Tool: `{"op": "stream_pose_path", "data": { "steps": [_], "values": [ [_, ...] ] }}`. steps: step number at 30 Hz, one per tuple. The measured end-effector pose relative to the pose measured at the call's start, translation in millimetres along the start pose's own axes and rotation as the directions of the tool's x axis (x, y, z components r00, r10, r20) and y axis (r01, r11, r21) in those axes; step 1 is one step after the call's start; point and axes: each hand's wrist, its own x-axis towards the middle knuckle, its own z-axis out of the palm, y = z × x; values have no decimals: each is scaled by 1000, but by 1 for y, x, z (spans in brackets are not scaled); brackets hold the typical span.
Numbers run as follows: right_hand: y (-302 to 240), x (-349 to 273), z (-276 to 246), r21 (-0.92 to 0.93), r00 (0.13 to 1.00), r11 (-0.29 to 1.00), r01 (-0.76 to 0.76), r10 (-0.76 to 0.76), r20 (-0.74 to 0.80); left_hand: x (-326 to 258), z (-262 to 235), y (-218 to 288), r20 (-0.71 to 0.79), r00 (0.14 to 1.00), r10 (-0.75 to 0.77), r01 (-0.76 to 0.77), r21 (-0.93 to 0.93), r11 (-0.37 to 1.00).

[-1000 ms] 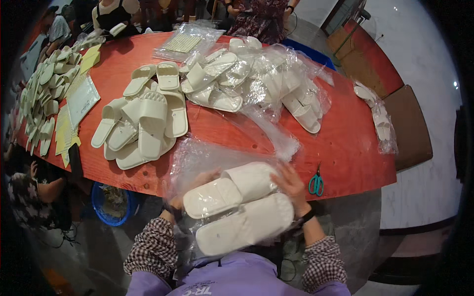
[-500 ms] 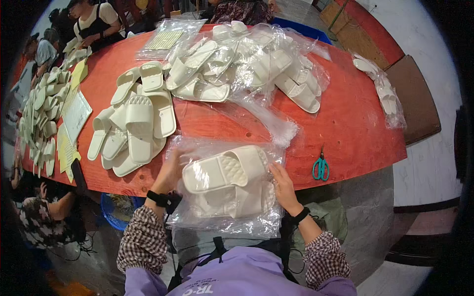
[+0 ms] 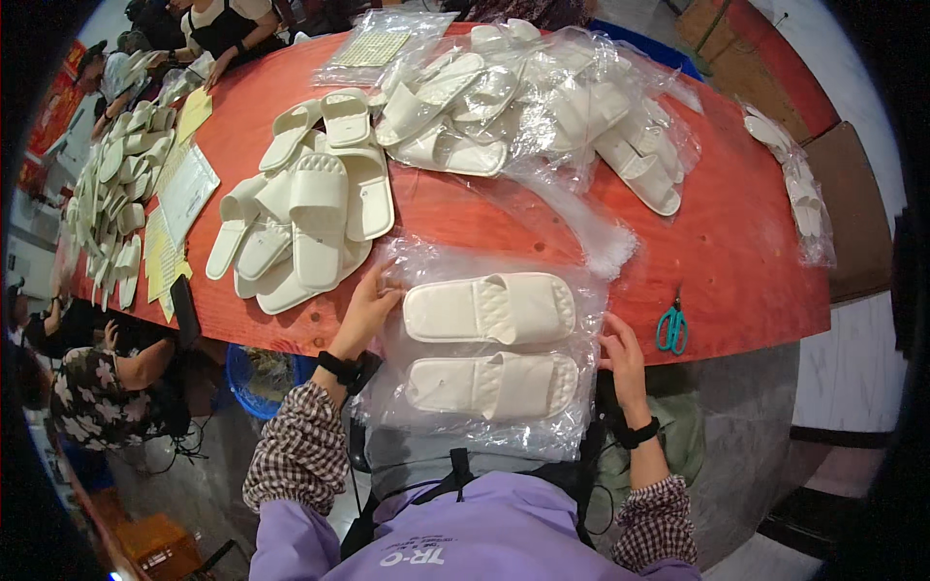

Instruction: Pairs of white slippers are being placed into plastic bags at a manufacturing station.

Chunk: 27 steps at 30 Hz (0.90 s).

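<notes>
Two white slippers [image 3: 489,310] lie side by side inside a clear plastic bag [image 3: 484,426] at the near edge of the red table [image 3: 736,252]; the nearer slipper [image 3: 492,384] hangs past the edge over my lap. My left hand [image 3: 366,312] grips the bag's left edge beside the farther slipper. At the bag's right edge my right hand [image 3: 622,353] holds the plastic. Both wrists wear dark bands.
A heap of loose white slippers [image 3: 310,213] lies left of the bag, and bagged slippers [image 3: 542,107] are piled at the back. Teal scissors [image 3: 670,327] rest near the right edge. More slippers and yellow papers [image 3: 174,194] cover the far left, where other people sit.
The bagged pair has swung from slanted to lying level across the table edge. My hands have moved apart to the bag's left and right ends.
</notes>
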Motion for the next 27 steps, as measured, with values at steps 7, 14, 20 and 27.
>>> {"op": "stream_pose_path", "data": {
  "steps": [7, 14, 20, 27],
  "values": [
    [0, -20, 26, -521, 974, 835, 176, -225, -33, -33, -7, 11, -203, 929, 308, -178, 487, 855],
    [2, -38, 33, -516, 997, 856, 29, -58, -41, -115, 1, 15, 115, 986, 124, -166, 795, 584],
    [22, -32, 27, -528, 980, 840, 126, -188, -65, -102, -11, 15, 168, 955, 246, -257, 883, 393],
    [5, -51, 31, -590, 992, 802, 88, -125, -22, -53, 20, 29, 822, 558, 109, -827, 562, 1]
  ]
}}
